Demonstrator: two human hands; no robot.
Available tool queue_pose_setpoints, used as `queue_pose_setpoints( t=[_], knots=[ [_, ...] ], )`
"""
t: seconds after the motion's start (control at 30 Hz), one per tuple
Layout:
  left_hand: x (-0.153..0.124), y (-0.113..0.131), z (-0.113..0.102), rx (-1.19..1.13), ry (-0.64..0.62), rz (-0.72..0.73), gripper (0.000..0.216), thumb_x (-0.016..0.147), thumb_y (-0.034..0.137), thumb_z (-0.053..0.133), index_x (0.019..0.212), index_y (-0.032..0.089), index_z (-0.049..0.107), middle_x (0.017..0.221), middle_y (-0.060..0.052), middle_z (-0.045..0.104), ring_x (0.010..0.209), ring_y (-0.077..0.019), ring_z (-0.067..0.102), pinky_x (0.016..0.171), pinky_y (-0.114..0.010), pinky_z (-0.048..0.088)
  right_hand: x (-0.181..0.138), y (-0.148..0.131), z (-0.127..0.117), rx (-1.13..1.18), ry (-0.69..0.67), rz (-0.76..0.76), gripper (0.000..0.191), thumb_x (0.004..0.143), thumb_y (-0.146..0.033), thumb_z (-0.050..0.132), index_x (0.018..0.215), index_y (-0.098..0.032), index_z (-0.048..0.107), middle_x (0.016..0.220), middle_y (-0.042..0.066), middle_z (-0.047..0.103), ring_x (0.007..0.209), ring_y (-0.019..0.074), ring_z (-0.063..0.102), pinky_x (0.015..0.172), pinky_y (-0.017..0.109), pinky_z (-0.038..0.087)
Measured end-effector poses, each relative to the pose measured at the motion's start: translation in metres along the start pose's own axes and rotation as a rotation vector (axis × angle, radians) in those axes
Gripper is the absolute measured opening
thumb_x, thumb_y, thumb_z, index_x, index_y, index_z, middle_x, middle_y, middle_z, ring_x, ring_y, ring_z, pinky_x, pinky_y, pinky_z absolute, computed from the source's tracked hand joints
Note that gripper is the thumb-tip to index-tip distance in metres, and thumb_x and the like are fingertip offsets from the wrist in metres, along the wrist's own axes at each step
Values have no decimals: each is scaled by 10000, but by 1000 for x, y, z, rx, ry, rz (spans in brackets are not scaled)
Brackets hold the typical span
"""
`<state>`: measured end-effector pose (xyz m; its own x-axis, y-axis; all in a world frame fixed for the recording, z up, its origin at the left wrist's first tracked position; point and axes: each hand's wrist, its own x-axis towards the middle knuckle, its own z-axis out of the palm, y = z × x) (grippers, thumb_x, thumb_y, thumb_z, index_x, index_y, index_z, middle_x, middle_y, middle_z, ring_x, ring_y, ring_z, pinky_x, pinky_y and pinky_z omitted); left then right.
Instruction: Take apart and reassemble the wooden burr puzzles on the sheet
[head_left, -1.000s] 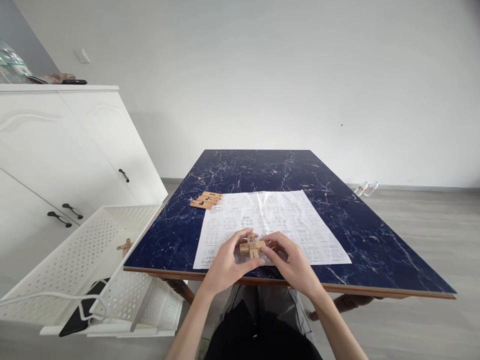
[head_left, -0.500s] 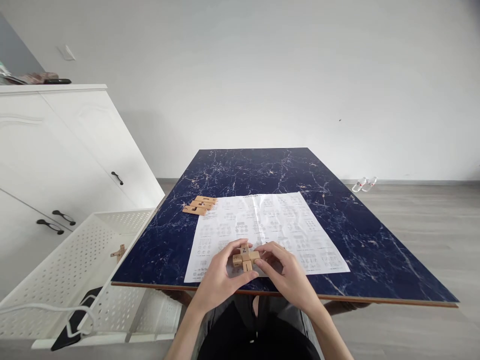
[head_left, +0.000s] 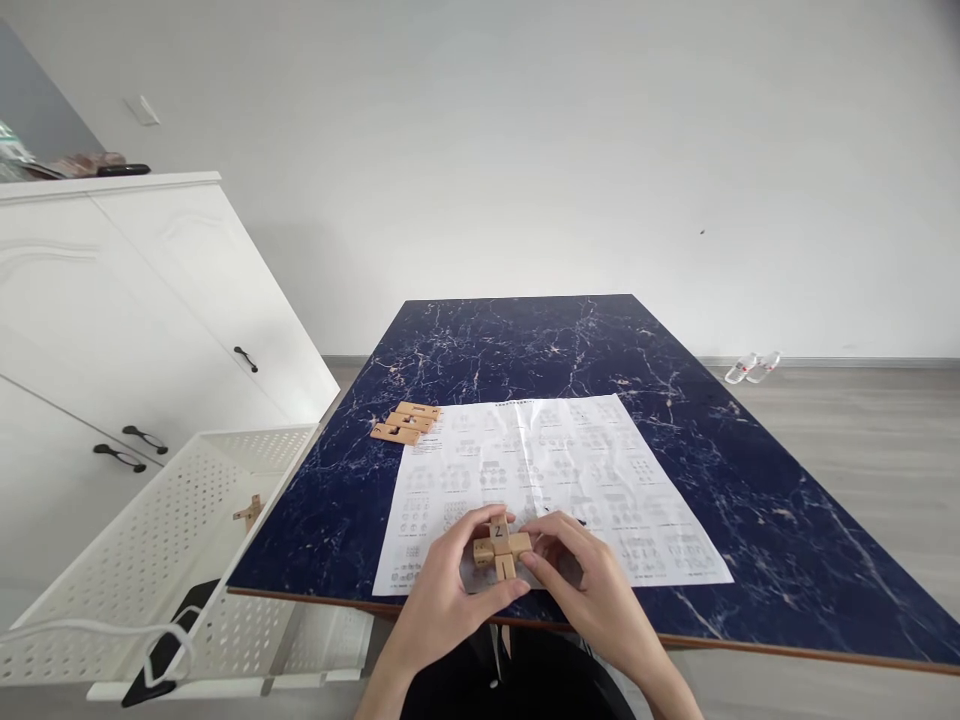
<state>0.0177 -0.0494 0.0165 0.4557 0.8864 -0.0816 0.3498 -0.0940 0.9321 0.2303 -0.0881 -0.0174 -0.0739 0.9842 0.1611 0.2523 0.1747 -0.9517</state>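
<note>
A cross-shaped wooden interlocking puzzle (head_left: 500, 547) is between my two hands, above the near part of a printed paper sheet (head_left: 525, 450). Dark numbers mark its blocks, a 2 on the top one. My left hand (head_left: 459, 585) curls around its left side, index finger at the top block and thumb by the bottom one. With thumb and fingertips, my right hand (head_left: 581, 572) grips the right-hand block. Rows of small printed diagrams cover the creased sheet. Several flat wooden pieces with cut-outs (head_left: 406, 423) lie side by side at the sheet's upper left corner.
The dark blue marbled table (head_left: 517, 340) has its near edge close to my body. On the left, a white perforated basket (head_left: 187, 490) contains another wooden cross piece (head_left: 250, 512), beside a white cabinet (head_left: 135, 300). Clear plastic bottles (head_left: 752, 368) are on the floor by the wall.
My view has shifted slightly, so the table and sheet appear a little lower and further right. Both hands keep hold of the wooden puzzle, with little visible change in grip.
</note>
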Motion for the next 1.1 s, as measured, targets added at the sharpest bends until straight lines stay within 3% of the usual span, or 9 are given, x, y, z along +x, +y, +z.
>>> queue_pose_setpoints(
  t=[0.57,0.83,1.1],
  knots=[
    [-1,3,-3,-28,19,-83,654,893,488,858,1493,344,641,1559,-100,649,1435,-406,614,1210,-545,512,4,-8,5,-70,8,76,232,1118,-477,582,1191,-305,718,1012,64,743,833,240,727,660,327,579],
    [5,3,-6,-85,-21,-60,733,868,513,895,1517,323,612,1533,-119,669,1412,-402,633,1207,-557,512,3,-11,3,-42,26,67,223,1120,-454,578,1161,-288,722,1017,78,732,850,250,716,716,350,601],
    [4,-4,-5,-156,16,-99,777,868,523,900,1550,330,584,1588,-119,624,1480,-405,578,1248,-566,471,5,-14,2,-24,73,59,212,1111,-445,599,1166,-275,714,992,84,736,840,250,720,726,352,625]
  ],
)
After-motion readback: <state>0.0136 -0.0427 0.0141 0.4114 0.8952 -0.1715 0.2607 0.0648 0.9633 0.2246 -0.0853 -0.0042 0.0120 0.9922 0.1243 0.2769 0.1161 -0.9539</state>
